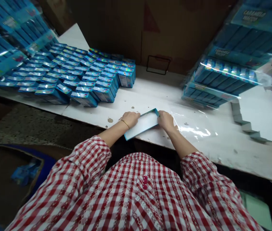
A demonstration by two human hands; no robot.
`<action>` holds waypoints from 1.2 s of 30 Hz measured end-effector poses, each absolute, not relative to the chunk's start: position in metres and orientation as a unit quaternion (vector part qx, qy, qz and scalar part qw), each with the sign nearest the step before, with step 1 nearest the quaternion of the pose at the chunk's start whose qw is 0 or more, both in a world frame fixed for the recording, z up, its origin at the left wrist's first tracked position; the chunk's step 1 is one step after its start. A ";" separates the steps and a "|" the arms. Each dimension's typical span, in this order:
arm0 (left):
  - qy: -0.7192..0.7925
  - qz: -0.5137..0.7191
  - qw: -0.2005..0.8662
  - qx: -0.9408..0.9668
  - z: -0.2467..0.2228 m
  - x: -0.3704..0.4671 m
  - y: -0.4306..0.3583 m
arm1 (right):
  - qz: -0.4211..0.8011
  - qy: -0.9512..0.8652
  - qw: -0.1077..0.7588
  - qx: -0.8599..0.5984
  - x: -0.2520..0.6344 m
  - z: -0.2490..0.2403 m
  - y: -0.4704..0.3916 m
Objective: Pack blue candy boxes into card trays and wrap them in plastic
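Note:
A shallow open tray (143, 124), white inside with blue edges, is held tilted over the front edge of the white table. My left hand (131, 119), with a thin bangle at the wrist, grips its left side. At its right end my right hand (165, 120) has its fingers closed on the rim. Nothing lies inside the tray. Beyond my left hand, rows of small blue boxes (104, 93) stand close together. A clear plastic film (193, 126) lies on the table just right of my right hand.
Wrapped stacks of blue boxes rise at the far left (8, 38) and at the right (222, 77). A black wire frame (158, 65) is at the table's back. White stepped-edge card (262, 112) lies at the right. An open carton (33, 152) is on the lower left.

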State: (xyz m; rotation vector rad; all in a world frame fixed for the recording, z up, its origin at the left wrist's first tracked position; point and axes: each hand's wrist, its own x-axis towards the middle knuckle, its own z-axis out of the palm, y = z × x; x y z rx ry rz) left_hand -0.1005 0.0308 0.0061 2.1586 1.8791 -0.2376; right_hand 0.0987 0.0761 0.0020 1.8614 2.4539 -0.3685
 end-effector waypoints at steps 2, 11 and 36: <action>0.677 -0.070 0.134 0.720 0.005 -0.102 0.028 | -0.069 0.831 0.012 0.552 0.074 0.009 0.095; 0.736 0.175 0.244 0.607 -0.004 -0.141 0.024 | -0.093 0.896 -0.001 0.435 -0.003 0.046 0.201; 0.621 0.575 0.335 0.413 -0.007 -0.160 0.230 | -0.245 0.937 -0.048 0.242 0.001 0.037 0.325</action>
